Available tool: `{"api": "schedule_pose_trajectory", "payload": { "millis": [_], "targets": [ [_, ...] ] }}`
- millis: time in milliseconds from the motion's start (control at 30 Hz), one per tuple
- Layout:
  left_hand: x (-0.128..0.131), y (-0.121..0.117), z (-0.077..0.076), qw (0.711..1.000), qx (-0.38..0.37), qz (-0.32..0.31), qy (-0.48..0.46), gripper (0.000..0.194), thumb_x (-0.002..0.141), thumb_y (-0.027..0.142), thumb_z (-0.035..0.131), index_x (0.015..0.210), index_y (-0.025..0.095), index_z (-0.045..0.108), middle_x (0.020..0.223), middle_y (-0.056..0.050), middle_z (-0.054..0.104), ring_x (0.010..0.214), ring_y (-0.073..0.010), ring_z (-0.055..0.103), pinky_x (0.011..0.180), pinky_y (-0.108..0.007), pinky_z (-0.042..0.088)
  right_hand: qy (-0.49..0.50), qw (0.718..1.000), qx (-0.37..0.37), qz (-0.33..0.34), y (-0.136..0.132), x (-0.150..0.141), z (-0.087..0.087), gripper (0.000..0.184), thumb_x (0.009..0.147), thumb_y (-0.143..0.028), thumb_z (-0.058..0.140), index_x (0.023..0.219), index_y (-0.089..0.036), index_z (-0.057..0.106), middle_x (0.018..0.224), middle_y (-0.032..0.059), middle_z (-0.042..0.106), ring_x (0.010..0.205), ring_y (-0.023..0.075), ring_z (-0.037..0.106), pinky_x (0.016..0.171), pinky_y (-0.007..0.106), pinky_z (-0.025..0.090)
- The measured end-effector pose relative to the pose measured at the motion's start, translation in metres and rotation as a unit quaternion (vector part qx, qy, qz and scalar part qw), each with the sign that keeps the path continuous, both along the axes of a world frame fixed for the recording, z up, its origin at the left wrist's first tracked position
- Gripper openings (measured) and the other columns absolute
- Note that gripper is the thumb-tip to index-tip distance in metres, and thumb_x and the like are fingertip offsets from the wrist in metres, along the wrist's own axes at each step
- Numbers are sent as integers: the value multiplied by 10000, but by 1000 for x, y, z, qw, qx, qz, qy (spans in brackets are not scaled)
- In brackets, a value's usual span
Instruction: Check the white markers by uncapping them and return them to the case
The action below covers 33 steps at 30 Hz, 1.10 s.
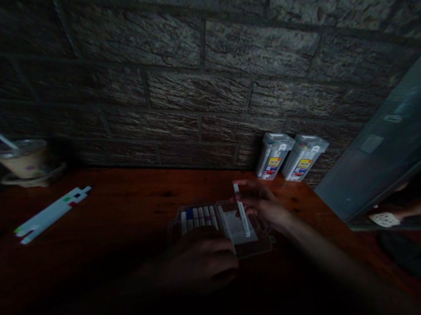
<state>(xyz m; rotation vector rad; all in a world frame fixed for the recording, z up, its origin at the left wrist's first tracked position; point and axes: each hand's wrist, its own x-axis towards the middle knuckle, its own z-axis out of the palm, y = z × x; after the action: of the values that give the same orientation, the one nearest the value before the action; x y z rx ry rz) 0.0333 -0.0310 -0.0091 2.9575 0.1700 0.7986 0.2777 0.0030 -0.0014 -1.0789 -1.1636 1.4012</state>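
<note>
In the head view my right hand (pixel 262 203) pinches a slim white marker (pixel 242 215), held nearly upright over the right half of an open clear plastic case (pixel 265 248). White paper (pixel 234 226) lies in that half. A row of white markers (pixel 201 214) fills the left half, one with a dark blue band. My left hand (pixel 208 260) is at the near side of the case, its fingers curled in and dark. Whatever it grips, if anything, is hidden.
Several white markers (pixel 52 215) lie together at left, near a plastic cup with straw (pixel 26 159) in a holder. Two clear marker boxes (pixel 274 154) stand against the brick wall (pixel 185 79). Past a grey panel (pixel 384 131) at right, another person's hand (pixel 412 210) shows beside a pale patterned object.
</note>
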Motion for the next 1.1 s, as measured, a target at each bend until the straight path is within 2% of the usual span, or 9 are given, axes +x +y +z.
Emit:
{"api": "schedule_pose_trajectory", "payload": {
  "millis": [133, 300, 500, 700, 967, 1100],
  "targets": [
    [-1, 4, -1, 1000, 19, -4, 21, 71, 963, 218, 626, 904, 200, 661, 918, 0, 730, 873, -171, 646, 845, -338, 499, -38, 999, 9, 0, -1, -2, 1, 526, 747, -323, 847, 1200, -206, 607, 839, 32, 788, 565, 128, 691, 508, 231, 575],
    [-1, 8, -1, 999, 18, -12, 42, 41, 925, 195, 670, 887, 203, 657, 919, 3, 728, 898, -178, 642, 816, -333, 491, -71, 997, 17, 9, 0, -3, 0, 539, 776, -378, 826, 1221, -211, 571, 845, 36, 788, 537, 142, 683, 505, 271, 573],
    [-1, 10, -2, 999, -5, -28, 31, 66, 897, 147, 670, 879, 209, 658, 908, 6, 726, 905, -173, 642, 854, -337, 500, -112, 990, 85, 3, 1, -2, 1, 478, 752, -350, 849, 1140, -210, 606, 789, 27, 771, 715, 180, 729, 652, 297, 557],
    [-3, 15, -4, 999, -13, -25, 40, 72, 877, 142, 674, 878, 213, 666, 912, -2, 714, 930, -184, 627, 874, -351, 502, -115, 991, 74, 2, 6, 1, -5, 466, 740, -358, 842, 1117, -220, 605, 784, 14, 755, 754, 201, 737, 722, 340, 547],
    [-5, 9, 12, 996, -32, -8, 83, 102, 843, 186, 697, 944, 195, 683, 938, -17, 686, 953, -196, 620, 895, -355, 509, -163, 982, 91, -1, 1, -2, -5, 450, 781, -418, 817, 1125, -210, 614, 790, 21, 748, 730, 197, 713, 717, 343, 543],
    [-2, 5, 15, 998, -17, 13, 54, 103, 916, 239, 620, 976, 187, 687, 974, -42, 698, 926, -199, 632, 842, -352, 514, -137, 988, 72, -5, -2, -5, -4, 466, 800, -458, 805, 1139, -217, 594, 851, 48, 765, 764, 214, 731, 716, 348, 550]
  ]
}}
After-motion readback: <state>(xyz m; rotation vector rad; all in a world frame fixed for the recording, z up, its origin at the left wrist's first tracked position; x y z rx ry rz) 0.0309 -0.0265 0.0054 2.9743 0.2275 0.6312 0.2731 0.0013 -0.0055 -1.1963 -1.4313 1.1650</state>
